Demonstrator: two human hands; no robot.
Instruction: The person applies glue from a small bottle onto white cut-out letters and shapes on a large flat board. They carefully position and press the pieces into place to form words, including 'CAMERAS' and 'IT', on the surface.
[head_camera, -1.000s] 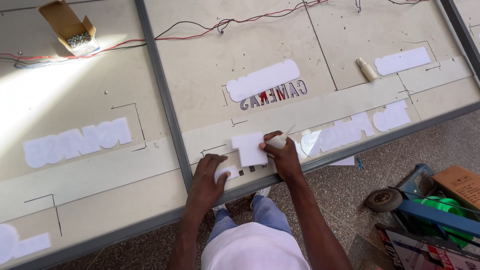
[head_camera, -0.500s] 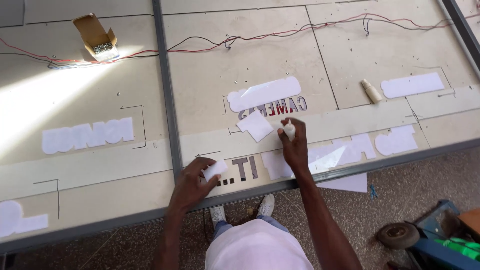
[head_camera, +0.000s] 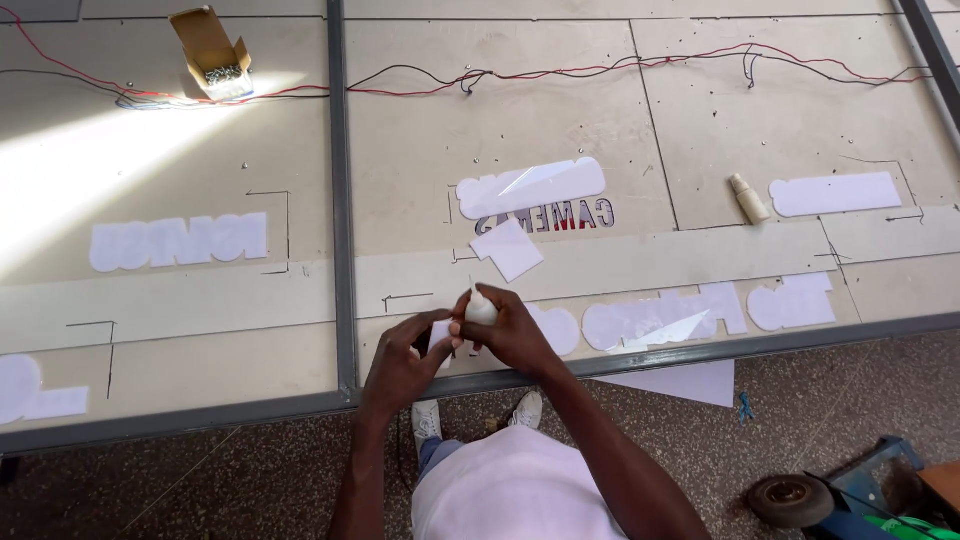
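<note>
Right hand, fingers wrapped shut around small white glue bottle, nozzle up, at near edge of table. Left hand, fingers pinched on small white cut-out piece, just beside bottle. Bottle probably light, slightly squeezable: best gripped round body. Piece thin, flimsy, easily creased: best held by edges. Loose white square beyond.

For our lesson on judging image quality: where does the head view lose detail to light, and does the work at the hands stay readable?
Head view: a sun patch washes out the panel's upper left; the cardboard box sits at its edge. The right hand holding a small white bottle and the left hand are evenly lit and sharp.
</note>
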